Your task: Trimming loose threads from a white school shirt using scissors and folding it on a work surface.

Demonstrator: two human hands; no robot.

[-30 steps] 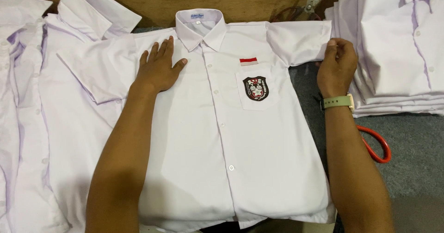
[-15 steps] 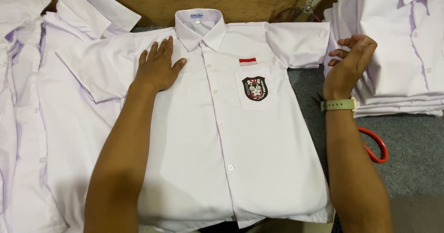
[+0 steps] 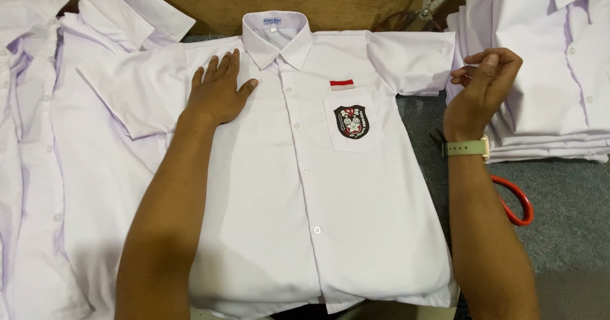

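Note:
A white short-sleeved shirt (image 3: 356, 218) lies buttoned and face up in front of me, collar away from me, with a dark badge (image 3: 351, 121) on its chest pocket and a small red-and-white strip above it. My left hand (image 3: 219, 88) rests flat on the shirt's chest beside the collar, fingers spread. My right hand (image 3: 486, 82) hovers just off the shirt's right sleeve (image 3: 413, 60), raised off the cloth. Its fingers are curled, thumb and forefinger pinched together, and I see nothing between them. A pale green watch (image 3: 467, 148) is on that wrist.
A stack of folded white shirts (image 3: 559, 91) stands at the right. More white shirts (image 3: 38, 167) lie spread at the left. Metal scissors (image 3: 435, 2) rest on the wooden board at the back. A red loop handle (image 3: 520, 200) lies on the grey cloth (image 3: 572, 231) by my right forearm.
My right hand has let go of the sleeve's edge, lifted and turned, its fingers now pinched together. My left hand has stayed flat on the shirt.

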